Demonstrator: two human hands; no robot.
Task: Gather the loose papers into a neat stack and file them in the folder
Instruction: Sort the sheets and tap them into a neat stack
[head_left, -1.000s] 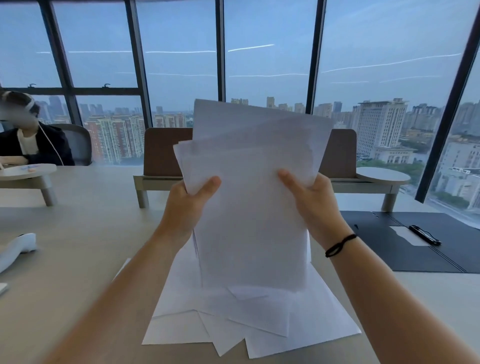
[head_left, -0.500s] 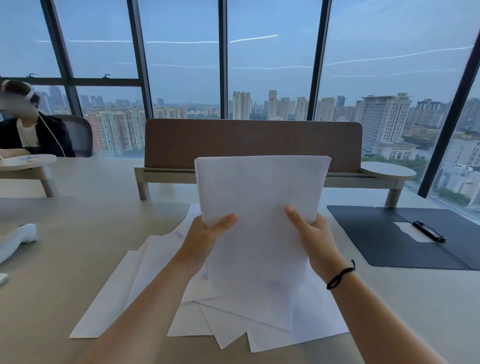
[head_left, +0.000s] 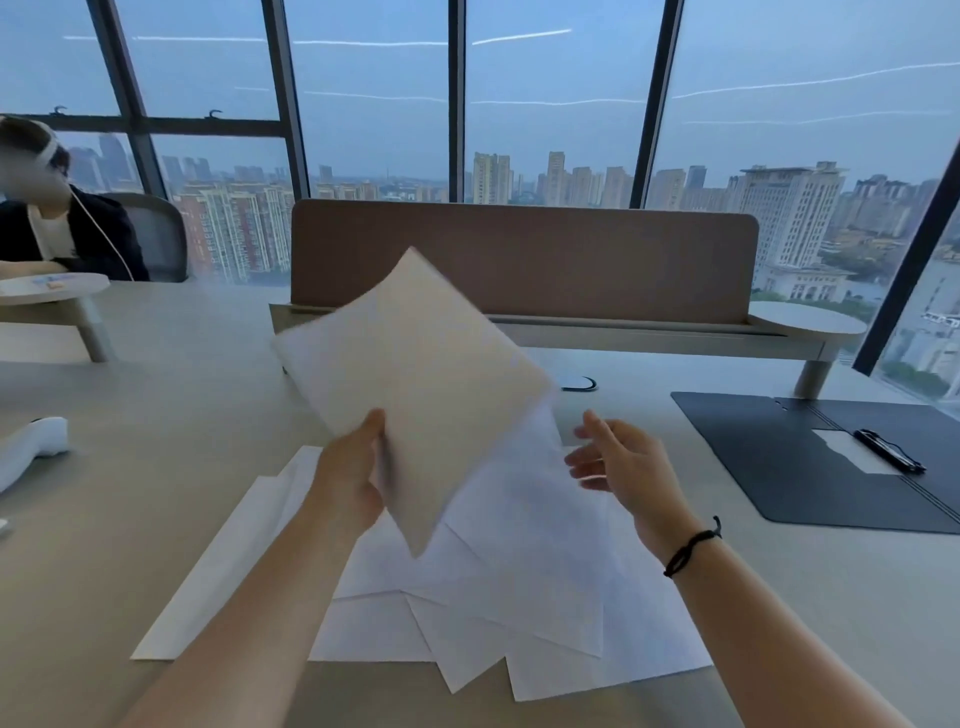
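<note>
Stack (head_left: 415, 384) tilted, pinched at its lower-left edge by left hand (head_left: 345, 480), likely turning to square edges. Right hand (head_left: 621, 467) released, fingers spread, just beside. Loose papers (head_left: 545, 597) fanned beneath on table (head_left: 156, 415). Folder (head_left: 779, 457) lies open at 3 o'clock, awaiting the stack.

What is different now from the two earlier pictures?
The right hand let go of the held stack of white paper sheets, which the left hand now holds alone, tilted. The loose white sheets on the table and the open dark folder stayed put.
</note>
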